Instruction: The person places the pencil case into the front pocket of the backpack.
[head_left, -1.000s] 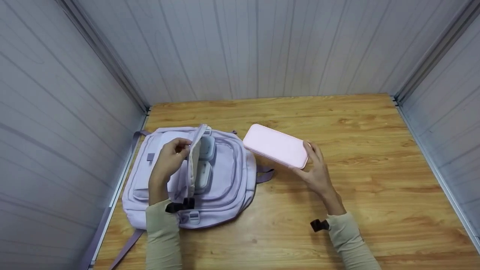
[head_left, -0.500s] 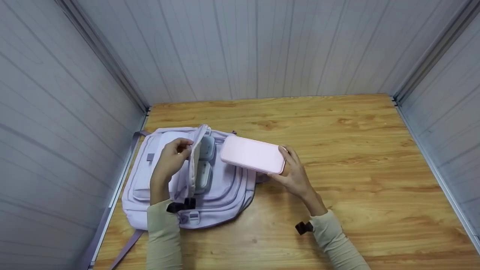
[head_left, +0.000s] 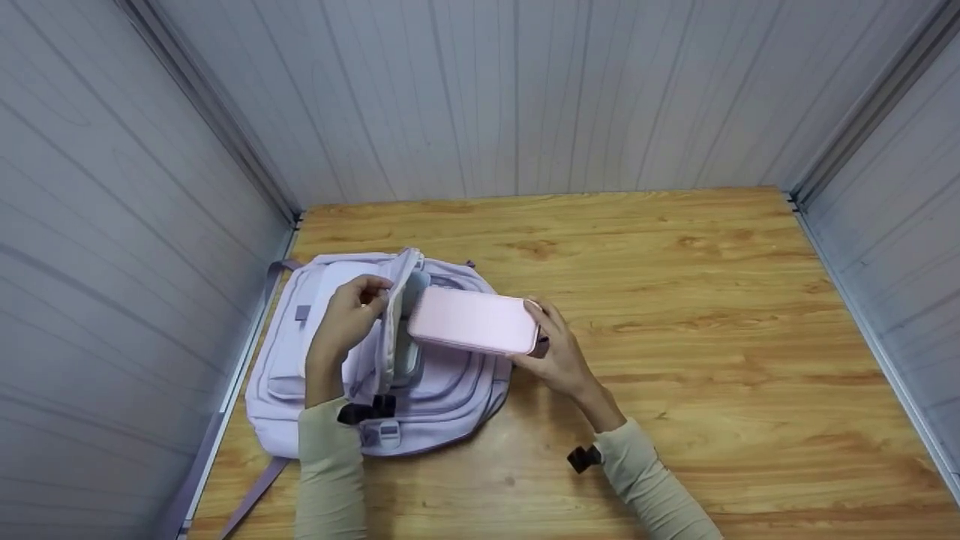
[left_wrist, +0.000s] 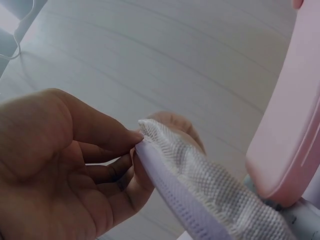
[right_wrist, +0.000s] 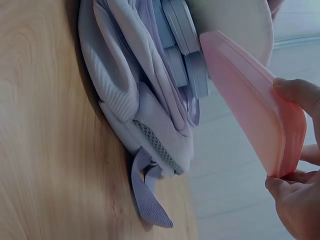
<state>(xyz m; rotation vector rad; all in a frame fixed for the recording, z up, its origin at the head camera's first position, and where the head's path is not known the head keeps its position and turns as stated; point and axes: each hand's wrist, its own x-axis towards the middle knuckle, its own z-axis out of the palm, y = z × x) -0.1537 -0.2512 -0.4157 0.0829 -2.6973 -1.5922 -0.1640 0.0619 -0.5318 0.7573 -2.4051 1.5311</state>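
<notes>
A lilac backpack (head_left: 457, 420) lies flat on the wooden surface, one pocket held open. My left hand (head_left: 347, 319) pinches the upper edge of its raised pocket flap (left_wrist: 190, 175) between thumb and fingers. Several grey-blue lidded boxes (right_wrist: 181, 25) sit stacked inside that pocket. In my right hand (head_left: 559, 356) is a flat pink case (head_left: 472, 319) with rounded corners, gripped at its right end. The case is tilted over the pocket, its far end close to the flap and boxes. It covers part of the boxes in the head view; whether it touches them I cannot tell.
Grey panel walls (head_left: 510, 97) stand at the back and on both sides. The wooden surface (head_left: 712, 337) extends to the right of the backpack. A loose strap (right_wrist: 150, 200) sticks out from the backpack, and another strap (head_left: 255, 495) trails at the front left.
My right hand has carried the pink case leftward and slightly nearer, from beside the backpack to over the open pocket. The left hand keeps its pinch on the flap, almost still.
</notes>
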